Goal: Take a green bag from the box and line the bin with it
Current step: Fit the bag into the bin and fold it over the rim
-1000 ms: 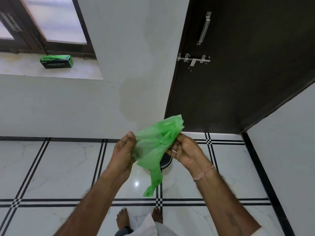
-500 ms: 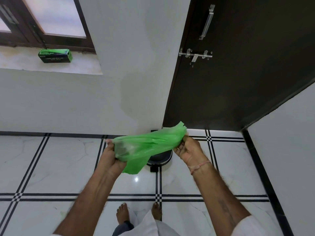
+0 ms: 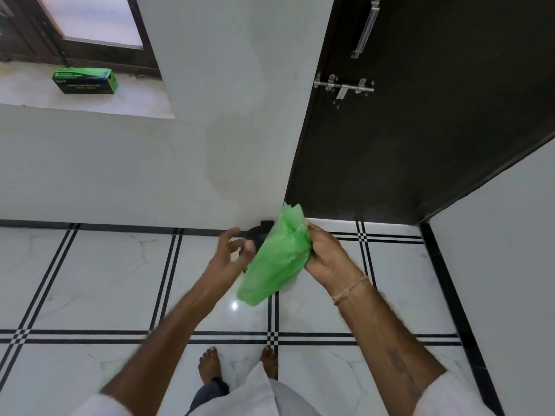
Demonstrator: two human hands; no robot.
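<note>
A thin green bag (image 3: 277, 259) hangs crumpled in front of me, its top gripped by my right hand (image 3: 326, 256). My left hand (image 3: 231, 255) is just left of the bag, blurred, fingers loosely curled and holding nothing. Behind the bag, a dark bin (image 3: 259, 232) stands on the floor at the wall corner; only a small part of it shows. The green and black bag box (image 3: 85, 81) lies on the window sill at the far left.
A dark door (image 3: 420, 115) with a metal latch (image 3: 344, 85) and handle stands to the right of the corner. White wall (image 3: 495, 235) closes the right side. My bare feet (image 3: 210, 363) stand on the white tiled floor with black lines.
My left hand has let go of the bag. The bag, stretched between both hands before, now hangs from my right hand alone.
</note>
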